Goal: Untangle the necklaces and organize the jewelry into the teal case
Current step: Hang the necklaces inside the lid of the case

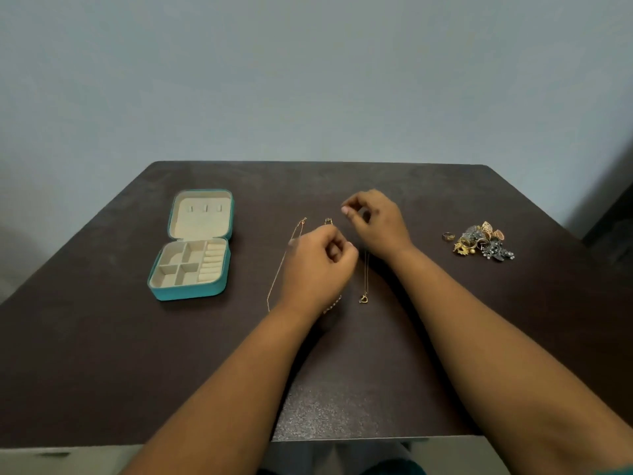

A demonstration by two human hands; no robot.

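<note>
The teal case (191,292) lies open at the left of the dark table, its cream compartments bare. Thin gold necklace chains are spread at the table's middle: one chain (281,265) runs along the left of my left hand, another with a heart pendant (363,298) lies between my wrists. My left hand (317,265) is curled with fingertips pinched together over the chains. My right hand (375,222) hovers just behind it, thumb and forefinger pinched. The chains are too fine to tell what each pinch holds.
A heap of rings, earrings and brooches (481,241) sits at the right of the table, with one gold ring (447,236) a little apart. The table (102,354) stands against a pale wall; its near edge is below my forearms.
</note>
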